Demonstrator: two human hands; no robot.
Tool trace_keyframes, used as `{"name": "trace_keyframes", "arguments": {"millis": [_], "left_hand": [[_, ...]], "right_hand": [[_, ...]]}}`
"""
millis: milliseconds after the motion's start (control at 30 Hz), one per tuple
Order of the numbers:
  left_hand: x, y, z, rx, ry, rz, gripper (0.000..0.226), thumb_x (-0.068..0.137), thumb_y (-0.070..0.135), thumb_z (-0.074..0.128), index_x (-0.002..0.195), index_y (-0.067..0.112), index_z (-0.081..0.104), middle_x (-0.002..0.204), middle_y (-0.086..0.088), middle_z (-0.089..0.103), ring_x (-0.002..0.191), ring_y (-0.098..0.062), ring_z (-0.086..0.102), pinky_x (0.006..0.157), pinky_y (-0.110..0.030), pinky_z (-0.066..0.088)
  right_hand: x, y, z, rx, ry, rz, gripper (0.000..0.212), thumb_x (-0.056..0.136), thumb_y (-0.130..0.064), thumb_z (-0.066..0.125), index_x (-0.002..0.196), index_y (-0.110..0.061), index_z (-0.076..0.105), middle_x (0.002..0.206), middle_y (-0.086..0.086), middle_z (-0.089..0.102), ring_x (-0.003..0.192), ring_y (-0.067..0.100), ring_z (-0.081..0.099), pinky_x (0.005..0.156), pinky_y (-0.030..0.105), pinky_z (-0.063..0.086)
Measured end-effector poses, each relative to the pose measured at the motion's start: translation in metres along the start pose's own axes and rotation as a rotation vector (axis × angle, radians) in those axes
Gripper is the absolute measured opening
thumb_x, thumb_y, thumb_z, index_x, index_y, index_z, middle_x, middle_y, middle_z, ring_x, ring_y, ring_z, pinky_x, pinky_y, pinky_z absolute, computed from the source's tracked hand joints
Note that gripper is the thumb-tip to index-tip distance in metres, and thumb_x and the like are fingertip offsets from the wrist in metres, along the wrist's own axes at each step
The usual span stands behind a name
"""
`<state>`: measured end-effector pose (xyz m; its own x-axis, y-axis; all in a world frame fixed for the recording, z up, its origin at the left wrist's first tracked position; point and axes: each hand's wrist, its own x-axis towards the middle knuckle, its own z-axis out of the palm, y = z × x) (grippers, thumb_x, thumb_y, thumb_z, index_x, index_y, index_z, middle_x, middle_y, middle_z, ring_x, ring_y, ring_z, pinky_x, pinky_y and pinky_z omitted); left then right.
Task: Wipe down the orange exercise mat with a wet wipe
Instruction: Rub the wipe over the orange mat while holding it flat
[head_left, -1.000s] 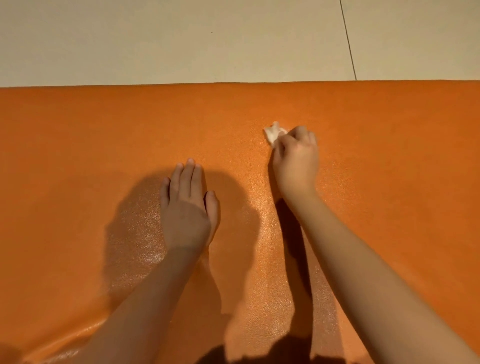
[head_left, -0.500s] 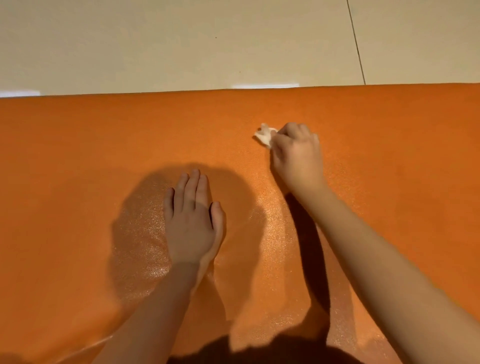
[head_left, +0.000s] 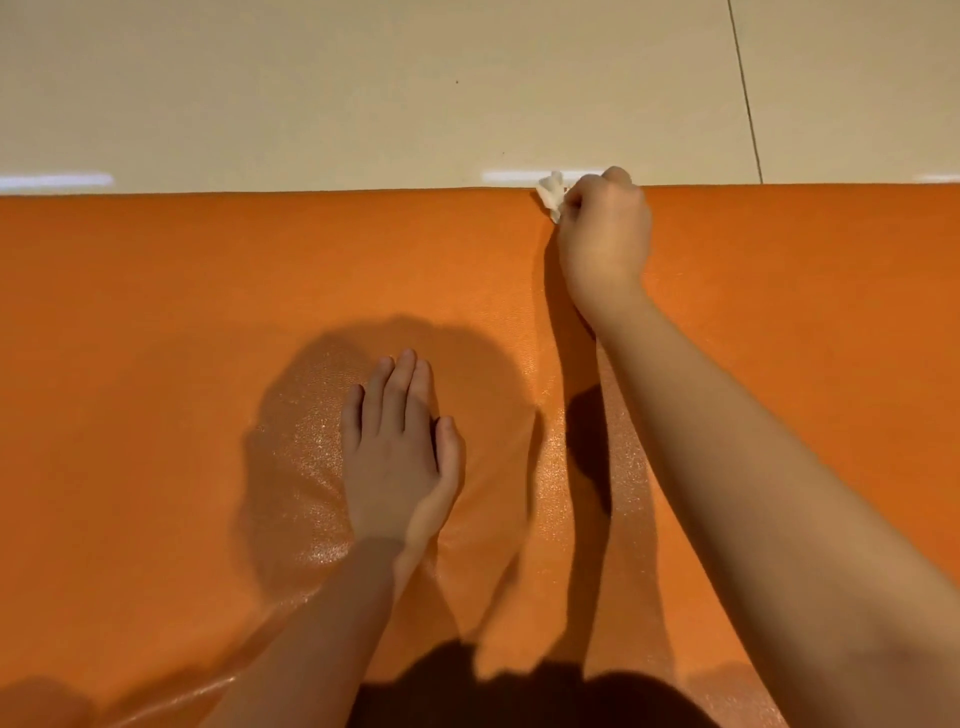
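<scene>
The right hand (head_left: 605, 244) is at the far edge of the orange exercise mat (head_left: 208, 312), its grip curled tight round a bunched white wet wipe (head_left: 551, 196); a tuft of the wipe pokes out just where the mat meets the tiled floor (head_left: 363, 93). The likeliest slip from here is the wipe running over that edge, picking up floor grit and dragging it back across the mat. The wad is also small, so each stroke probably cleans only a narrow strip, and dry streaks could be left between passes. The left hand (head_left: 397, 457) lies flat on the mat with fingers straight, its grip wide and holding nothing. If that palm slides on the damp patch beneath it, the mat may ruck or shift under the rubbing. The mat lies spread on the floor across the whole width of the view. Its surface is finely pebbled, glistening around the left hand and between the forearms as if wet, and matte towards the far edge and both sides.
</scene>
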<state>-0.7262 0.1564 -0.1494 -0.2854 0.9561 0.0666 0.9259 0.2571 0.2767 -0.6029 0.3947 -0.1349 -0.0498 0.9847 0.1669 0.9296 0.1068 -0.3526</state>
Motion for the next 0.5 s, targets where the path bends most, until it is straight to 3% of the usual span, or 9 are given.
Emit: {"name": "trace_keyframes", "arguments": {"millis": [67, 167, 233, 300, 400, 433, 500], "left_hand": [[0.000, 0.001, -0.001, -0.006, -0.006, -0.006, 0.055, 0.097, 0.031, 0.033, 0.144, 0.006, 0.044, 0.150, -0.008, 0.043, 0.144, -0.024, 0.029, 0.121, -0.041, 0.012], [0.001, 0.001, 0.000, -0.005, 0.002, -0.015, 0.055, 0.096, 0.031, 0.034, 0.143, 0.005, 0.046, 0.149, -0.008, 0.044, 0.143, -0.024, 0.030, 0.120, -0.042, 0.013], [0.001, 0.002, 0.000, -0.004, 0.007, -0.014, 0.054, 0.095, 0.030, 0.035, 0.141, 0.005, 0.048, 0.148, -0.008, 0.046, 0.143, -0.025, 0.031, 0.120, -0.043, 0.015], [0.001, 0.002, 0.001, -0.006, 0.016, -0.010, 0.053, 0.095, 0.030, 0.036, 0.140, 0.005, 0.050, 0.147, -0.008, 0.047, 0.143, -0.024, 0.032, 0.120, -0.043, 0.016], [0.000, 0.002, 0.001, -0.007, 0.022, -0.010, 0.052, 0.095, 0.029, 0.036, 0.139, 0.005, 0.050, 0.147, -0.009, 0.047, 0.142, -0.025, 0.033, 0.119, -0.044, 0.017], [0.000, 0.002, 0.000, -0.007, 0.024, -0.011, 0.052, 0.094, 0.029, 0.037, 0.139, 0.005, 0.051, 0.147, -0.009, 0.048, 0.142, -0.025, 0.033, 0.119, -0.044, 0.017], [0.000, 0.003, 0.000, -0.014, 0.027, -0.014, 0.052, 0.094, 0.028, 0.038, 0.138, 0.005, 0.052, 0.146, -0.009, 0.048, 0.142, -0.025, 0.033, 0.119, -0.045, 0.018]], "right_hand": [[-0.008, -0.022, 0.006, 0.112, 0.019, -0.034, 0.034, 0.083, -0.016, 0.041, 0.080, 0.003, 0.069, 0.088, 0.022, 0.060, 0.076, 0.037, 0.057, 0.060, 0.039, 0.039], [-0.031, -0.033, 0.011, 0.209, -0.114, -0.442, 0.022, 0.080, -0.014, 0.054, 0.068, -0.001, 0.066, 0.076, 0.018, 0.058, 0.069, 0.035, 0.055, 0.056, 0.037, 0.039], [-0.023, -0.022, 0.002, 0.161, -0.232, -0.561, 0.019, 0.079, -0.015, 0.055, 0.073, -0.003, 0.069, 0.080, 0.015, 0.059, 0.074, 0.035, 0.055, 0.060, 0.039, 0.042], [-0.005, -0.016, 0.002, 0.089, -0.167, -0.476, 0.023, 0.079, -0.013, 0.050, 0.077, -0.001, 0.069, 0.082, 0.017, 0.059, 0.076, 0.037, 0.056, 0.061, 0.043, 0.043], [0.004, -0.025, 0.012, 0.065, -0.024, -0.140, 0.025, 0.081, -0.009, 0.047, 0.077, 0.004, 0.068, 0.083, 0.022, 0.058, 0.074, 0.038, 0.056, 0.059, 0.043, 0.041], [-0.003, -0.036, 0.014, 0.130, -0.014, -0.143, 0.024, 0.081, -0.010, 0.050, 0.072, 0.004, 0.068, 0.079, 0.022, 0.058, 0.071, 0.037, 0.056, 0.056, 0.041, 0.040], [-0.023, -0.053, 0.019, 0.238, -0.085, -0.380, 0.021, 0.079, -0.013, 0.056, 0.064, 0.000, 0.065, 0.072, 0.018, 0.056, 0.066, 0.035, 0.055, 0.054, 0.037, 0.038]]}}
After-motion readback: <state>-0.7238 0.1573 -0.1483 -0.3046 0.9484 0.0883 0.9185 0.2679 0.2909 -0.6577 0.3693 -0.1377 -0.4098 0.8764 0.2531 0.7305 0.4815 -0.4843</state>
